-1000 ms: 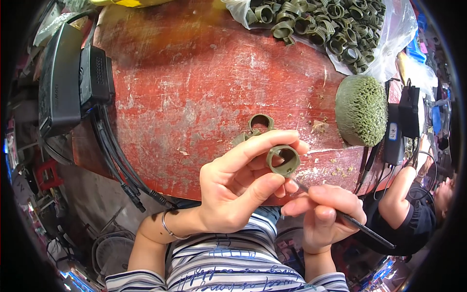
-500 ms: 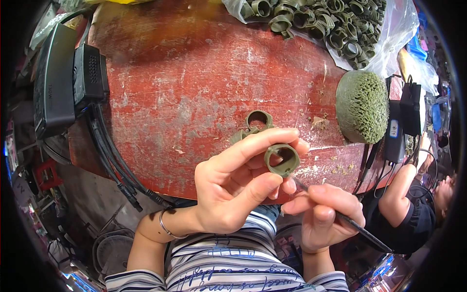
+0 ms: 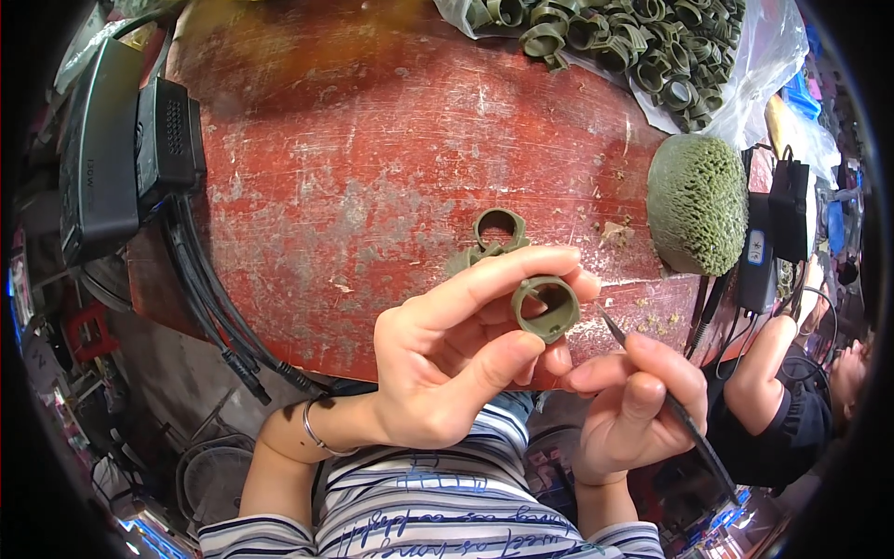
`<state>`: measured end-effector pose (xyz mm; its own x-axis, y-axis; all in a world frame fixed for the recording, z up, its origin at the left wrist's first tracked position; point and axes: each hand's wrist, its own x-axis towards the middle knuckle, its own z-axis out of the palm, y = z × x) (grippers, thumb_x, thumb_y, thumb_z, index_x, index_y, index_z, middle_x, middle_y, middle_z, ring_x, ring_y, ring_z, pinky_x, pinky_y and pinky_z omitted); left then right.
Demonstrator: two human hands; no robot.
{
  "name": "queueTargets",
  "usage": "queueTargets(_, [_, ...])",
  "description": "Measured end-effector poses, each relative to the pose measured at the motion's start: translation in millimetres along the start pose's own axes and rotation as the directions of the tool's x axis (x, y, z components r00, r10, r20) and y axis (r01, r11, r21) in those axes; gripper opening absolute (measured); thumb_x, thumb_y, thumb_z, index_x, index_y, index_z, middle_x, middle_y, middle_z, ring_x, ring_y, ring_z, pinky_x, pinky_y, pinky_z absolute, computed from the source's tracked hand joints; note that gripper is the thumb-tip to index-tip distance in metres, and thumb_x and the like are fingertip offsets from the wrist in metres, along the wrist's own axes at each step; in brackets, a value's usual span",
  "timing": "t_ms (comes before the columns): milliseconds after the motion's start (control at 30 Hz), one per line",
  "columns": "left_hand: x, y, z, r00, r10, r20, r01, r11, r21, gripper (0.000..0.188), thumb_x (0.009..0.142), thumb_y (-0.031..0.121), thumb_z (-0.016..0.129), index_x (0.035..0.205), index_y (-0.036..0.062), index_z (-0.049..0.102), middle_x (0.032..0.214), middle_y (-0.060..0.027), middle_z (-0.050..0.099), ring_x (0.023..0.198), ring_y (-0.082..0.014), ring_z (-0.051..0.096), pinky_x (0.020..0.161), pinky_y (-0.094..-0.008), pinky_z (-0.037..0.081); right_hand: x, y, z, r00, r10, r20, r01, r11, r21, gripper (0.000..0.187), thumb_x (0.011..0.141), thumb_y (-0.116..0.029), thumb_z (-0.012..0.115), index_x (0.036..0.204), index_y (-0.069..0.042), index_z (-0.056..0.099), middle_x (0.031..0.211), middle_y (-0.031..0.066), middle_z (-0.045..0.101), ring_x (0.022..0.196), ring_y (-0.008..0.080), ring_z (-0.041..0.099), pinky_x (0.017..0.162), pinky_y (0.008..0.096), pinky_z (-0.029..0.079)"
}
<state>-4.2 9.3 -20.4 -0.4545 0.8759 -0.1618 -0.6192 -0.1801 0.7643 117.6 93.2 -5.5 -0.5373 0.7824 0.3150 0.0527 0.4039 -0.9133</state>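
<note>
An olive-green ring (image 3: 547, 328) sits between the fingertips and thumb of my left hand (image 3: 442, 368), its round opening facing up toward me. My right hand (image 3: 643, 410) grips a slim dark pointed tool (image 3: 694, 430) between thumb and fingers. The tool's tip is just right of the ring and apart from it; its long shank slants down to the right. On the table, partly hidden behind my left fingers, lies another olive-green ring (image 3: 519, 229), with more green material beside it.
A clear plastic bag (image 3: 778, 56) holding several green rings lies at the far right of the red worn table (image 3: 372, 186). Near the right edge stands a rough-topped green block (image 3: 698, 205). Black adapters (image 3: 790, 210) and another person are beyond it. A black device (image 3: 107, 158) with cables is at left.
My right hand has moved slightly right, drawing the tool's tip away from the ring's lower edge and turning it upward. My left hand and the ring have barely shifted.
</note>
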Motion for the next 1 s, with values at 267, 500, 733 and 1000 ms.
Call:
queueTargets(267, [-0.6, -4.1, -0.2, 1.0, 0.012, -0.017, -0.012, 1.0, -0.022, 0.048, 0.086, 0.02, 0.055, 0.124, -0.0037, 0.037, 0.107, -0.0193, 0.054, 0.071, -0.0116, 0.055, 0.057, -0.0195, 0.044, -4.8, 2.2, 3.3, 0.996, -0.006, 0.087, -0.008, 0.986, 0.165, 0.018, 0.082, -0.013, 0.058, 0.086, 0.004, 0.059, 0.059, 0.0121, 0.062, 0.052, 0.0196, 0.062, 0.047, 0.0284, 0.051])
queueTargets(500, [0.1, -2.8, 0.4, 1.0, -0.003, -0.004, 0.003, 1.0, -0.002, 0.047, 0.086, 0.018, 0.054, 0.123, -0.0042, 0.037, 0.107, -0.0189, 0.054, 0.071, -0.0115, 0.055, 0.056, -0.0193, 0.044, 1.4, -0.6, -2.8, 0.978, -0.112, 0.179, 0.095, 0.991, 0.099, 0.019, 0.085, -0.016, 0.054, 0.085, 0.003, 0.056, 0.058, 0.0121, 0.061, 0.05, 0.0192, 0.061, 0.044, 0.0268, 0.05])
queueTargets(733, [0.3, -2.7, -0.5, 1.0, -0.01, -0.008, 0.01, 1.0, 0.004, 0.047, 0.086, 0.018, 0.054, 0.123, -0.0042, 0.037, 0.106, -0.0189, 0.055, 0.068, -0.0113, 0.055, 0.056, -0.0195, 0.043, -3.4, 6.4, 1.2, 0.999, 0.048, 0.008, -0.049, 0.994, 0.096, 0.017, 0.083, -0.013, 0.056, 0.086, 0.004, 0.058, 0.061, 0.0129, 0.062, 0.05, 0.0201, 0.061, 0.045, 0.027, 0.05])
queueTargets(1000, [1.1, -1.4, 0.5, 0.999, -0.033, -0.015, 0.033, 0.999, 0.001, 0.05, 0.085, 0.024, 0.056, 0.123, -0.0034, 0.038, 0.106, -0.0184, 0.055, 0.068, -0.0106, 0.055, 0.057, -0.0194, 0.044, -4.9, 10.6, 8.6, 0.993, -0.108, 0.037, 0.101, 0.982, 0.161, 0.021, 0.083, -0.016, 0.058, 0.086, 0.005, 0.058, 0.062, 0.0117, 0.062, 0.051, 0.0208, 0.062, 0.047, 0.0287, 0.051])
